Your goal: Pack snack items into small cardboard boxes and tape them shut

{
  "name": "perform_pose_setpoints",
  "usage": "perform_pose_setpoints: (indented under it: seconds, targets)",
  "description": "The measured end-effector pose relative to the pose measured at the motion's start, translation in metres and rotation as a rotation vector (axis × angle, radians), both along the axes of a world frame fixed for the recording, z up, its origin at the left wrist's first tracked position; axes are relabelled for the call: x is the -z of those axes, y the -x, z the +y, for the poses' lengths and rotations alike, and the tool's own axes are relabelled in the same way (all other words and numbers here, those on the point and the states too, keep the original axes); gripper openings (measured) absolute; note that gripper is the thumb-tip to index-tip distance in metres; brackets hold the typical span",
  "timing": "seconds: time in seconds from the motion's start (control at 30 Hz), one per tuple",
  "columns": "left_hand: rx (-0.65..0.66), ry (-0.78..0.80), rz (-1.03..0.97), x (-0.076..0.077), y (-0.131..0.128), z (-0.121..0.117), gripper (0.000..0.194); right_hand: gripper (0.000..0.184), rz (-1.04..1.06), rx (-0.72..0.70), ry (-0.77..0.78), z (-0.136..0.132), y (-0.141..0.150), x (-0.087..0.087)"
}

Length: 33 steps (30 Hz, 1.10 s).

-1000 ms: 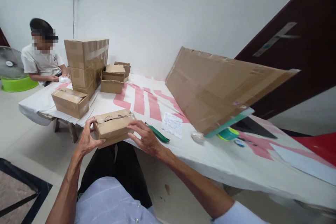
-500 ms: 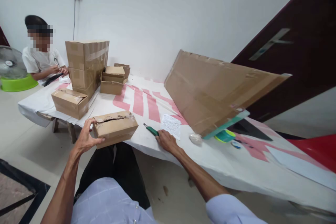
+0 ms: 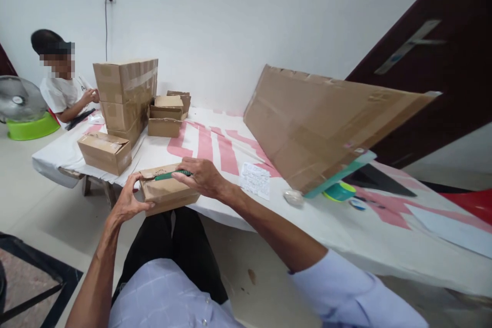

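A small brown cardboard box sits at the near edge of the cloth-covered table. My left hand grips its left end, thumb on the front side and fingers over the top edge. In my right hand is a green utility knife, held low over the box's top along the seam between the flaps. The knife's tip is at the left part of that seam; I cannot tell how deep the blade is. My right hand and forearm hide the box's right top.
Another closed box stands left, before stacked cartons. Open boxes lie behind. A large cardboard sheet leans at right, near a handwritten paper and a tape roll. A co-worker sits far left.
My right hand has lifted the knife off the table beside the paper and brought it left onto the box's top seam. My left hand keeps its hold on the box.
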<state>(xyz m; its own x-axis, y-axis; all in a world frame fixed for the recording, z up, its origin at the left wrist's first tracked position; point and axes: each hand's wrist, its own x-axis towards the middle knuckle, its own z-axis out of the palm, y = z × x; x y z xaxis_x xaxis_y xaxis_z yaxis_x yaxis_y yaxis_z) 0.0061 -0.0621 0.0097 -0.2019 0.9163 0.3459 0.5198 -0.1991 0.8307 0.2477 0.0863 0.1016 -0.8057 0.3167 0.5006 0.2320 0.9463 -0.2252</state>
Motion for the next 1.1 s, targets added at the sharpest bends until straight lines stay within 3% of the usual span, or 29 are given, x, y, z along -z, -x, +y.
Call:
perform_pose_setpoints:
  seconds: [0.13,0.33,0.43,0.57,0.63,0.73,0.87,0.93,1.0,1.1]
  targets:
    - [-0.012,-0.007,0.005,0.002,0.001,0.001,0.076,0.038,-0.169,0.099,-0.134,-0.002,0.022,-0.013]
    - [-0.002,-0.004,-0.007,0.004,0.007,0.004,0.077,0.045,-0.342,0.170,-0.203,0.004,0.036,-0.030]
    - [-0.001,-0.012,-0.011,0.008,0.014,0.006,0.078,0.047,-0.423,0.267,-0.207,0.026,0.011,-0.039]
    - [0.018,-0.016,-0.017,0.009,0.020,0.009,0.085,0.047,-0.353,0.390,-0.150,0.065,-0.063,-0.040]
    - [0.033,-0.013,0.000,0.007,0.023,0.011,0.091,0.046,-0.259,0.481,-0.118,0.080,-0.099,-0.025]
    - [0.064,0.018,0.024,0.002,0.029,0.013,0.098,0.037,-0.104,0.670,-0.001,0.086,-0.131,0.026]
    - [0.102,0.057,0.041,-0.003,0.040,0.014,0.105,0.023,-0.015,0.856,0.248,0.075,-0.134,0.118]
    - [0.123,0.070,0.046,-0.005,0.045,0.016,0.108,0.020,0.020,0.871,0.278,0.070,-0.125,0.148]
    - [0.142,0.083,0.040,-0.008,0.047,0.018,0.111,0.020,0.121,0.816,0.270,0.069,-0.112,0.156]
    - [0.155,0.105,0.031,-0.013,0.048,0.023,0.115,0.025,0.340,0.562,0.226,0.069,-0.085,0.129]
